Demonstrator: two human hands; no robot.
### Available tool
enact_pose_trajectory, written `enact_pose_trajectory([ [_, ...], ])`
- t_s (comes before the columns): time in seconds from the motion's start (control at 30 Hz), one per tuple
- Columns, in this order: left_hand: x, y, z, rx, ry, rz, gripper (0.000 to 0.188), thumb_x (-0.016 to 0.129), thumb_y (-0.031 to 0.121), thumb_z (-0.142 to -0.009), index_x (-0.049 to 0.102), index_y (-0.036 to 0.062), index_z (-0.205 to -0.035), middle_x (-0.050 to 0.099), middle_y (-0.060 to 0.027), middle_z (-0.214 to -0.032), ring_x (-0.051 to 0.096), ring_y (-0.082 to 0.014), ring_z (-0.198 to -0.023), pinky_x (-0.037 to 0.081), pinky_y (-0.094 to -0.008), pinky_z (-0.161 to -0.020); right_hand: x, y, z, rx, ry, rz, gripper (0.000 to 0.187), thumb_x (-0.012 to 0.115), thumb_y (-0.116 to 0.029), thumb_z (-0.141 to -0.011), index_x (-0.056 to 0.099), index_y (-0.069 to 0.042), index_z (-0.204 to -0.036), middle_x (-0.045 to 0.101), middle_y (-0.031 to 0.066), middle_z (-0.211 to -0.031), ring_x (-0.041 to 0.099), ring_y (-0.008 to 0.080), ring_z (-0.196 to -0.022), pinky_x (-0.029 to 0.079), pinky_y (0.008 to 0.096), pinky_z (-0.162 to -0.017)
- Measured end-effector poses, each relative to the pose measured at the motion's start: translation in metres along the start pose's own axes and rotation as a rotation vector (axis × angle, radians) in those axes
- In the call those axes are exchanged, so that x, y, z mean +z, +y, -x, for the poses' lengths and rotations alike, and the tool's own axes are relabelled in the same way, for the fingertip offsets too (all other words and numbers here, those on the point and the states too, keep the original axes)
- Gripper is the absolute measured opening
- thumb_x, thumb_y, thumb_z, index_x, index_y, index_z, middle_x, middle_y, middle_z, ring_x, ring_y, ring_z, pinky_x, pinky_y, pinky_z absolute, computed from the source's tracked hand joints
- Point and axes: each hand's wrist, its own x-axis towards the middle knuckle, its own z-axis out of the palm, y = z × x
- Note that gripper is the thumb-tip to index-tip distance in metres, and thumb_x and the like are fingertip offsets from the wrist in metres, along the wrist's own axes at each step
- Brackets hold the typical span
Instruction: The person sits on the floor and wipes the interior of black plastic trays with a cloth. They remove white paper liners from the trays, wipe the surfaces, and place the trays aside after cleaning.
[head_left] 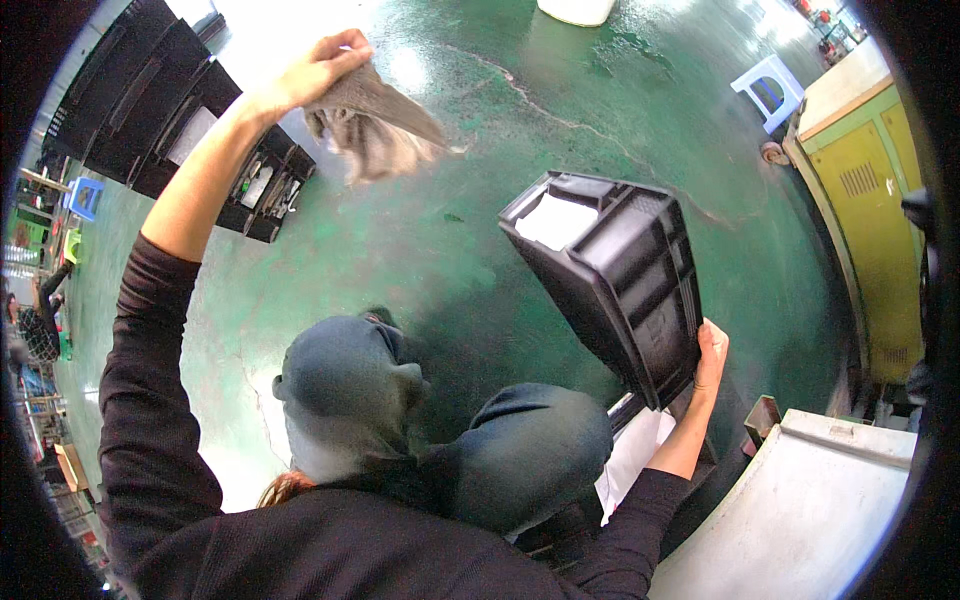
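My left hand (325, 72) is raised at the upper left, its fingers closed on a grey-brown rag (375, 120) that hangs down and is smeared by motion. Right of centre, a black plastic crate (645, 310) is held up and tilted. My right hand (710, 358) grips its lower right edge, with some fingers hidden behind it. White paper or lining (556, 220) shows at the crate's upper end. Below the crate, close to my right forearm, lies a white sheet (632, 450). My knees in blue jeans (350, 390) are bent between my arms.
Several black crates (130, 100) stand at the upper left, with small parts in one. At the right are a yellow-green cabinet (860, 190), a pale blue stool (770, 92) and a worn white panel (790, 490). A person (42, 325) is far left. The floor (480, 290) is green.
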Motion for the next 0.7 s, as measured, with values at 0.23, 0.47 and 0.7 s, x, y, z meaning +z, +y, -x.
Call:
enact_pose_trajectory([
  [0.23,0.041,0.02,0.006,0.072,-0.226,0.492,0.024,0.054,0.033,-0.095,0.057,0.0095,-0.096,0.049,0.0084,-0.085,0.046,-0.0023,-0.077,0.039,-0.019,-0.071,0.017,0.032,0.017,0.111,0.285,-0.33,0.036,0.06,-0.045,-0.088,0.048,-0.012,-0.08,0.045,-0.005,-0.076,0.04,0.0086,-0.069,0.037,0.0266,-0.066],
  [0.47,0.054,0.041,-0.002,0.097,-0.37,0.326,0.023,0.056,0.031,-0.094,0.055,0.0075,-0.093,0.048,0.0078,-0.072,0.039,-0.0024,-0.068,0.032,-0.022,-0.06,0.013,0.07,0.011,0.271,0.436,-0.422,0.032,0.051,-0.043,-0.094,0.051,-0.012,-0.089,0.047,-0.0037,-0.086,0.042,0.0092,-0.082,0.036,0.0261,-0.081],
  [0.7,0.026,0.015,0.007,0.11,-0.282,0.083,0.022,0.057,0.016,-0.087,0.058,0.0084,-0.108,0.055,0.0022,-0.078,0.048,-0.006,-0.074,0.039,-0.0229,-0.068,0.033,-0.004,0.0,0.097,0.303,-0.226,0.043,0.057,-0.049,-0.088,0.058,-0.006,-0.092,0.053,-0.0028,-0.083,0.047,0.0101,-0.076,0.039,0.0258,-0.073],
])
